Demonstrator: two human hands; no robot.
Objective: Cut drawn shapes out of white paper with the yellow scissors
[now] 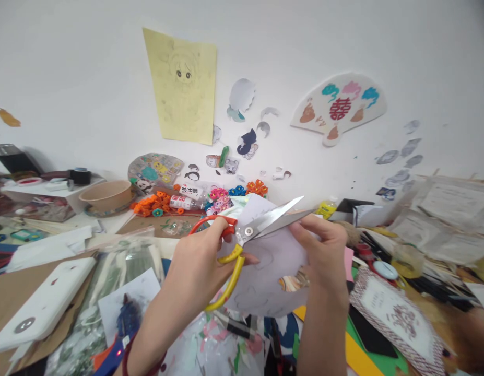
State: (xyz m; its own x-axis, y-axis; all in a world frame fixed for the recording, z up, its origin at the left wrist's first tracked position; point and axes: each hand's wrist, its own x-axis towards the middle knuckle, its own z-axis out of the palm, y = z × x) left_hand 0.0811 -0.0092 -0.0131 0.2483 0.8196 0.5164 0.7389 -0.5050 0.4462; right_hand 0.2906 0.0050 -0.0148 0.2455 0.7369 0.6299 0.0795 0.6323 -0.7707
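Observation:
My left hand [198,261] is closed around the handles of a pair of scissors [248,232], one loop red and the other yellow. Their metal blades point up and right, slightly parted, at the upper part of a white sheet of paper [253,292]. Faint pencil lines show on the sheet. My right hand [326,250] pinches the paper's right side, with its fingertips close to the blade tips. Beside the right palm, a small patterned orange-and-white piece [292,283] shows against the sheet; whether it is held or part of the paper I cannot tell.
Craft clutter covers the table: a white device [46,303] on cardboard at left, a tan bowl [106,193], orange flowers [151,204], plastic bottles [183,201], and a patterned-border card [402,318] at right. A yellow drawing [187,94] and a paper fan [339,107] hang on the wall.

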